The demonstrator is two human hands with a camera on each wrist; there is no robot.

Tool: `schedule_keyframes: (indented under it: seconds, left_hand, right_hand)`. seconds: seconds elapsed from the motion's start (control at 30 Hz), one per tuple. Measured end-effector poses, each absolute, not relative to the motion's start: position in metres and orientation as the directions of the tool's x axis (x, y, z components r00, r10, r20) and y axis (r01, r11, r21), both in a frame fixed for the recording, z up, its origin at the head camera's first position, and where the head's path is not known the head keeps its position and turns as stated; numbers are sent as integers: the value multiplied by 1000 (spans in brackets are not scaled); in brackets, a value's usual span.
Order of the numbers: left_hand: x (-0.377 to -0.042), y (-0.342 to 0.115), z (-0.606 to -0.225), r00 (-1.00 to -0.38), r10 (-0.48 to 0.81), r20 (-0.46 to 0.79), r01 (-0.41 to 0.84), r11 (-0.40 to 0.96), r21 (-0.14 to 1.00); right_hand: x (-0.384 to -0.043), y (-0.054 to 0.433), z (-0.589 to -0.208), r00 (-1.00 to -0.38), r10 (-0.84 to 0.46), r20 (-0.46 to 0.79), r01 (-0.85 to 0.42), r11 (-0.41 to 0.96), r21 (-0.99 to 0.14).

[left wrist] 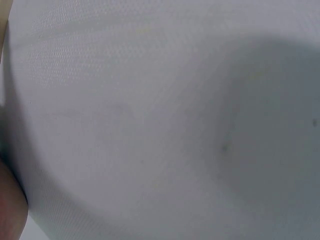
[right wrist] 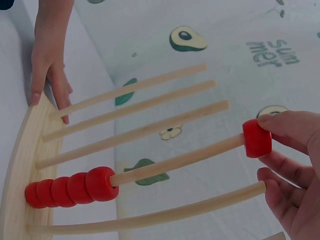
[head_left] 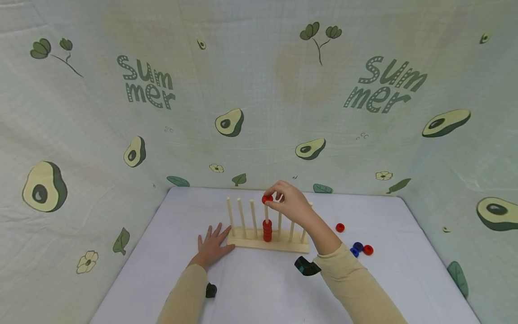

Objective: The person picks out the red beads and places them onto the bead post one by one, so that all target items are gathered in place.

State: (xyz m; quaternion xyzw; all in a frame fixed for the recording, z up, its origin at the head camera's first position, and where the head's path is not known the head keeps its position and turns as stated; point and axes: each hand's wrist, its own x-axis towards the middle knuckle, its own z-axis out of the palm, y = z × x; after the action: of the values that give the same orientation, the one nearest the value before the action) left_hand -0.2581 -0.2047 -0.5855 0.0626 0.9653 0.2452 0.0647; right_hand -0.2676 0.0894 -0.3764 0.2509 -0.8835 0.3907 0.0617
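Observation:
A wooden rack (head_left: 267, 245) with a row of upright pegs stands on the white-covered table. My right hand (head_left: 292, 203) pinches a red bead (right wrist: 257, 138) between thumb and fingers, at the top end of a middle peg (right wrist: 185, 161). Lower on that same peg sits a stack of several red beads (right wrist: 72, 189), down against the base. With fingers spread, my left hand (head_left: 213, 247) rests at the rack's left end, its thumb and fingers around the corner of the base. The left wrist view shows mostly blurred white cloth (left wrist: 140, 125).
Right of the rack lie loose beads: a red one (head_left: 340, 227) by itself, then another red bead (head_left: 368, 249) beside a dark blue bead (head_left: 358, 246) and a brighter blue bead (head_left: 354, 252). Behind the table hangs a cloth (head_left: 259, 148) printed with avocados.

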Motion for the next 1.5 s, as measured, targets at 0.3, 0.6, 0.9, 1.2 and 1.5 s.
schedule_keyframes:
  seconds: [0.3, 0.6, 0.9, 1.2, 1.5]
  left_hand:
    - [-256, -204, -581, -984, 153, -94, 85, 859, 505]
    - [-256, -203, -579, -984, 152, -88, 91, 870, 484]
    - [-255, -202, -569, -980, 155, -124, 81, 883, 462]
    - [-256, -202, -573, -980, 156, -120, 84, 884, 460]
    - [-257, -203, -575, -982, 154, -113, 88, 890, 447]
  right_hand:
    - [-269, 87, -378, -874, -382, 299, -480, 589, -650]
    - [-270, 85, -378, -878, -388, 282, -474, 614, -631]
    - [-270, 84, -378, -875, -397, 277, -479, 631, -610]
    - [-270, 82, -378, -875, -407, 262, -480, 656, -582]
    - [-271, 81, -379, -879, -410, 244, -472, 680, -560]
